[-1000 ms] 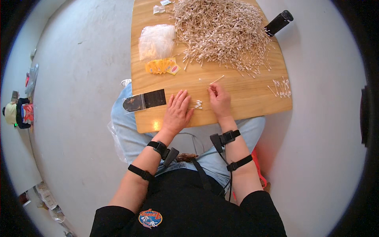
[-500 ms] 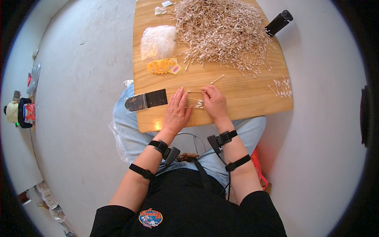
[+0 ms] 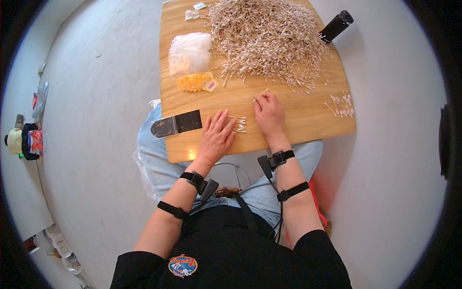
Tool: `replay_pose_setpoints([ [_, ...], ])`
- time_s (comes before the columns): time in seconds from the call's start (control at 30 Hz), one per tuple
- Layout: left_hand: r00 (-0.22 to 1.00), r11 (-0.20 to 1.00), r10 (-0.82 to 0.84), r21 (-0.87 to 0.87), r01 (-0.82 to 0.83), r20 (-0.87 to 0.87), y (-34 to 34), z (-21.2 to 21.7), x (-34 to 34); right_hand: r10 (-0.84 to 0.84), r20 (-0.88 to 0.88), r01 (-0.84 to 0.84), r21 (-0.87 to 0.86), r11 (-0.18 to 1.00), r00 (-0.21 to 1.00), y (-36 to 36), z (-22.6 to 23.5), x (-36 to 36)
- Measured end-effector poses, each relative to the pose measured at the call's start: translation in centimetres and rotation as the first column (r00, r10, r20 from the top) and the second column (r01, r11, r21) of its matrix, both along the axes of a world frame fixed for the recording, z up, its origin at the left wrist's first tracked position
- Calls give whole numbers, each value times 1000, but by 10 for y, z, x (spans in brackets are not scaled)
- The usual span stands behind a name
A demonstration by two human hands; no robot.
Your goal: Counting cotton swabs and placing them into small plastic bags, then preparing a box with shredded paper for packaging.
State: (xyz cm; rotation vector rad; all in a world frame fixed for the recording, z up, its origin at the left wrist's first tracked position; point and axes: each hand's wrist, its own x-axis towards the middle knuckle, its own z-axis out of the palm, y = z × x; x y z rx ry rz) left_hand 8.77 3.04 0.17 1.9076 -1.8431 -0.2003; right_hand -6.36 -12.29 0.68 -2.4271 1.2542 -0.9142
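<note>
My left hand (image 3: 217,133) lies flat on the wooden table with its fingers stretched out, covering one end of a small row of cotton swabs (image 3: 239,124). The white tips of the row stick out to the right of my fingers. My right hand (image 3: 271,114) is just right of and beyond the row. Its thumb and fingers are pinched on a single cotton swab (image 3: 264,92), which lies aslant on the table below the big heap.
A large heap of cotton swabs (image 3: 269,41) covers the far side. Clear plastic bags (image 3: 190,53), yellow labels (image 3: 195,82) and a black-backed clear pouch (image 3: 188,121) are at left. Loose swabs (image 3: 342,106) lie at right, near a black cylinder (image 3: 337,26).
My right hand has let go of a swab at the far side of the row and moved away to the single swab. My left hand stays flat over the row.
</note>
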Motion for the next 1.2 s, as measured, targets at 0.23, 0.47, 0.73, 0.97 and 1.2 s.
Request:
replay_pose_setpoints([
  [0.23,997,998,56,7,-56,-45,-2,4,-2,-6,23,5,20,1000,1000,0,-10,-5],
  [0.47,998,997,28,76,-24,-61,-2,1,1,111,75,-121,156,980,991,10,-16,7],
  [0.73,998,998,40,45,-43,55,-5,5,-4,190,93,-199,99,975,977,-10,7,65],
  [0.97,998,998,53,23,-52,-30,-4,-5,-1,213,7,-213,47,976,977,-21,-10,76],
  [1.2,995,999,41,-31,-44,-92,-2,-5,2,57,84,-68,141,988,995,-24,-19,46],
])
